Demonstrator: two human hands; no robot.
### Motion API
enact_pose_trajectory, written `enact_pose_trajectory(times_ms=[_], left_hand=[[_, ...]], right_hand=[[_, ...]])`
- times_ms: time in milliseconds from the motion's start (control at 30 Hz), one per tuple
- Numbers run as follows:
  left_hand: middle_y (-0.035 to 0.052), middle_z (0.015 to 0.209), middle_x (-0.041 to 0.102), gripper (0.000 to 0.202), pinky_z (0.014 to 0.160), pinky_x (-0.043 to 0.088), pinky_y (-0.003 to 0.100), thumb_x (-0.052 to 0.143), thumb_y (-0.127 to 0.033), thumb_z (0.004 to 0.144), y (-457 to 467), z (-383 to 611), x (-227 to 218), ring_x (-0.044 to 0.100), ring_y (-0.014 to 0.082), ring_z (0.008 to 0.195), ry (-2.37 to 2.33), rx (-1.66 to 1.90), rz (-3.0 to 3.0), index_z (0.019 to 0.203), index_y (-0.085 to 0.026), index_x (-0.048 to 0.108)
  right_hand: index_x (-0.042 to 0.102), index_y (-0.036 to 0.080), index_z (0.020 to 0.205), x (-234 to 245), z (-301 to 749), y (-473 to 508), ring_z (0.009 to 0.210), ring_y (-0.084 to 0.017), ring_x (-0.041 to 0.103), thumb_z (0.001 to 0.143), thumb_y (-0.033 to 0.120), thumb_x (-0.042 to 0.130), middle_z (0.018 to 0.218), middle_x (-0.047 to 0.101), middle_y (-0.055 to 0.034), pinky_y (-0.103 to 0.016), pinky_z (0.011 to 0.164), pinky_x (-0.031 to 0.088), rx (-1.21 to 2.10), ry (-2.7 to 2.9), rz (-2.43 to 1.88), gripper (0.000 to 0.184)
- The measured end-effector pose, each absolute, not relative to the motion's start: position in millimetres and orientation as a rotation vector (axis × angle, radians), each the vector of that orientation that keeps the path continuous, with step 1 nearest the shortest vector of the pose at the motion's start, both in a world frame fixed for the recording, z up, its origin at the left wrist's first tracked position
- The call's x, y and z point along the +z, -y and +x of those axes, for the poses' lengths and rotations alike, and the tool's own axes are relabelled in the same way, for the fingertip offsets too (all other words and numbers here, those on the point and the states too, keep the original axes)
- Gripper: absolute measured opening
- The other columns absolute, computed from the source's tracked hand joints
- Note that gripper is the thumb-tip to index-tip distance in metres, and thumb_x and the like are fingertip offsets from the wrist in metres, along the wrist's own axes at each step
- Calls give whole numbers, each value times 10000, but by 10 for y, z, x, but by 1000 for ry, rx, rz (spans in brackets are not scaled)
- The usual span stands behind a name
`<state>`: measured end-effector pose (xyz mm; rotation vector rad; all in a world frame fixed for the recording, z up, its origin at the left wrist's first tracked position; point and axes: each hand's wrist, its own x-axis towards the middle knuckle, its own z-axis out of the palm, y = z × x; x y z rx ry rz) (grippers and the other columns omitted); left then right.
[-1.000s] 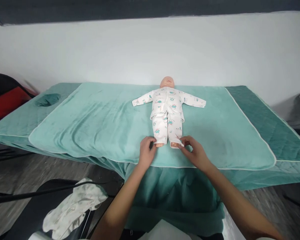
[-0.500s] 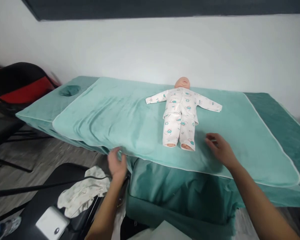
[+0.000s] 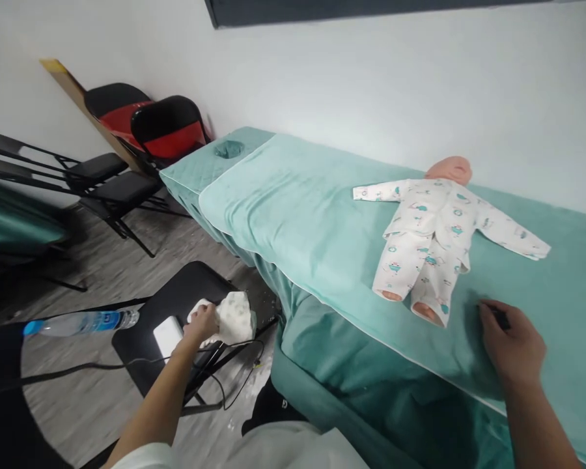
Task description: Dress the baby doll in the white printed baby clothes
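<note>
The left hand [image 3: 202, 322] hides part of the cloth [image 3: 237, 319], and the view's right edge crops the bed [image 3: 293, 215].

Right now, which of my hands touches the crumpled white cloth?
Your left hand: it touches the cloth on the black folding chair, while your right hand is beside the doll in white printed clothes.

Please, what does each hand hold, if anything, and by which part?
The left grip is on the white cloth, toward its left end; whether it holds cannot be told. No held thing shows in the right grip.
</note>
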<state>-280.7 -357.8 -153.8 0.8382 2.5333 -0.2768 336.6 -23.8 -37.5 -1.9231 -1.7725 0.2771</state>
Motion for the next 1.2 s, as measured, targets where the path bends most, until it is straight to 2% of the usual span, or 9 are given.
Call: enact_pose_trajectory(times_ms=[100, 233, 333, 533, 600, 667, 767, 933, 1200], left_hand=[[215, 1435, 489, 508, 969, 472, 599, 504, -188, 748, 3517, -2612, -1516, 446, 432, 1364, -2542, -247, 889, 1252, -175, 575], [169, 1228, 615, 400, 946, 496, 451, 463, -174, 763, 3490, -2493, -1346, 590, 338, 1190, -2546, -155, 944, 1145, -175, 582], [101, 1065, 651, 251, 925, 502, 379, 495, -270, 772, 3403, -2416, -1095, 636, 275, 1043, -2570, 199, 1031, 997, -188, 569], [54, 948, 720, 509, 832, 567, 414, 748, -469, 609, 2850, -1829, -462, 663, 291, 904, -2405, 1072, 875, 1007, -181, 616], [74, 1055, 741, 619, 867, 584, 438, 800, -495, 568, 2577, -1493, -266, 680, 304, 960, -2207, 1398, 884, 1075, -185, 629], [74, 1092, 748, 651, 897, 591, 433, 852, -469, 559, 2281, -1122, -79, 692, 295, 991, -2010, 1508, 980, 1110, -196, 637], [74, 1034, 754, 602, 952, 592, 420, 860, -510, 603, 1836, -577, 183, 699, 275, 1020, -1736, 1668, 1175, 1057, -181, 643], [99, 1266, 713, 441, 1141, 504, 431, 722, -481, 851, 1307, 51, 465, 635, 259, 1272, -1246, 1791, 1279, 1179, -193, 656], [101, 1475, 571, 689, 1124, 510, 439, 821, -356, 785, 1211, 270, 523, 576, 271, 1347, -1061, 1465, 1266, 1396, -255, 519]], right_hand=[[697, 270, 1023, -364, 3413, 295, 868, -302, 669, 757, 600, 497, 983, 712, -91, -462, 809, 521, 329, 1797, -1832, 469], [687, 341, 1001, -329, 3438, 385, 875, -306, 658, 805, 584, 543, 998, 711, -107, -491, 840, 519, 422, 1794, -1748, 344], [684, 333, 1001, -276, 3358, 484, 903, -316, 671, 815, 564, 588, 1018, 716, -126, -521, 871, 525, 538, 1647, -1728, 313], [673, 257, 991, -18, 2842, 975, 848, -251, 675, 887, 502, 648, 957, 688, -85, -461, 830, 573, 721, 1609, -1388, 267], [661, 296, 1112, 142, 2558, 1148, 984, -248, 688, 922, 417, 646, 1150, 681, -67, -433, 856, 602, 889, 1791, -1089, 226], [538, 390, 1388, 330, 2258, 1250, 1272, -264, 611, 922, 376, 670, 1421, 574, -41, -432, 988, 598, 1054, 1957, -837, 484], [319, 384, 1569, 606, 1875, 1240, 1524, -305, 354, 814, 454, 808, 1658, 304, -25, -479, 1257, 381, 1063, 2086, -797, 902], [343, 278, 1540, 852, 1631, 1032, 1487, -230, 413, 788, 474, 821, 1583, 431, -27, -419, 1241, 403, 1169, 1809, -864, 912], [475, 213, 1382, 707, 1942, 777, 1197, -290, 663, 741, 480, 810, 1350, 638, -124, -479, 996, 590, 1217, 1370, -952, 771]])
